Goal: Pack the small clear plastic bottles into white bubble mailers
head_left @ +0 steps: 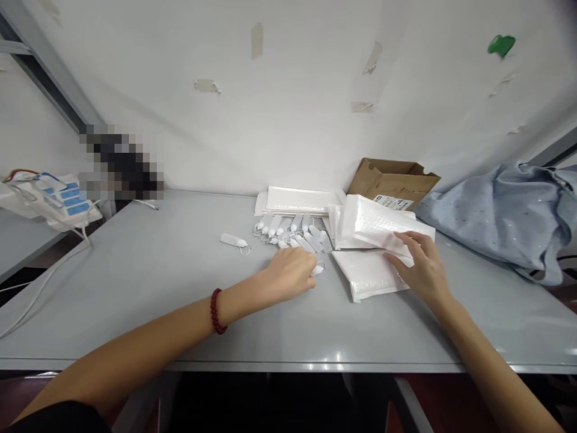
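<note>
My left hand (291,273), wearing a dark red bead bracelet, is closed around a small white bottle (318,269) with a thin loop; most of the bottle is hidden by the fingers. Just beyond it lies a heap of similar translucent white bottles (295,225) with looped cords. One more bottle (233,240) rests apart, to the left. My right hand (424,267) grips the near edge of a white bubble mailer (374,219), thumb below and fingers on top. Beneath that hand, another bubble mailer (369,279) lies flat on the table.
More white bubble mailers (302,199) lie behind the heap. An open cardboard box (396,180) stands against the wall, beside a light blue cloth bag (505,216) at the right. A white power strip (70,198) with cables is at the left of the grey table (148,264).
</note>
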`<action>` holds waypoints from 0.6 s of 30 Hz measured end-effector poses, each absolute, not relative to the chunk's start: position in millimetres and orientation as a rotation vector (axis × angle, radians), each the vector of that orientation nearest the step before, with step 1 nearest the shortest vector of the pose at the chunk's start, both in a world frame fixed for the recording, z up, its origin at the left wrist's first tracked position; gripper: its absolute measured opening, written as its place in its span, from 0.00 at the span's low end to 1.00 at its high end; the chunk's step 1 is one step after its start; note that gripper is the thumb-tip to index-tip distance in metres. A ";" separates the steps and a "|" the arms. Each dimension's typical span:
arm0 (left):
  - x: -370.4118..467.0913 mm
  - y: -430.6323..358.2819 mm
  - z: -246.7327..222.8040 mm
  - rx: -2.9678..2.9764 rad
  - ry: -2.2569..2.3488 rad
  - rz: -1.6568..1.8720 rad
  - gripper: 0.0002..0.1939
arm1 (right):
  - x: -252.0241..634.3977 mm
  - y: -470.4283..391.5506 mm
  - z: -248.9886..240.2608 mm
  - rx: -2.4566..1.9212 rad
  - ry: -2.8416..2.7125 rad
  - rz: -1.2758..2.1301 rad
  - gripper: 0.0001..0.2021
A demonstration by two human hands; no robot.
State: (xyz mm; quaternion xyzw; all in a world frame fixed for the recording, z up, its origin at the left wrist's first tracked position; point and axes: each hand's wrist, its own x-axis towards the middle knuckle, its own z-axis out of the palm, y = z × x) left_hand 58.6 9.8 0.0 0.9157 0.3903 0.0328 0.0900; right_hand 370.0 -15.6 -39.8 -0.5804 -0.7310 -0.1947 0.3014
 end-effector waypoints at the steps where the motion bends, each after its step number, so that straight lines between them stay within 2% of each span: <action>1: 54.1 8.5 -1.6 2.719 1.178 0.104 0.06 | 374.4 -12.6 -40.2 -1.565 -1.984 -0.571 0.22; 5: 40.2 4.1 -6.7 2.672 1.231 0.110 0.06 | 384.3 -0.1 -35.6 -1.577 -2.206 -0.674 0.28; 12: 26.3 -0.3 -11.6 2.536 1.319 0.146 0.07 | 370.3 18.8 -20.0 -1.552 -2.454 -0.784 0.28; 18: 24.5 -1.3 -10.9 2.490 1.338 0.150 0.09 | 362.8 28.0 -11.1 -1.473 -2.521 -0.742 0.30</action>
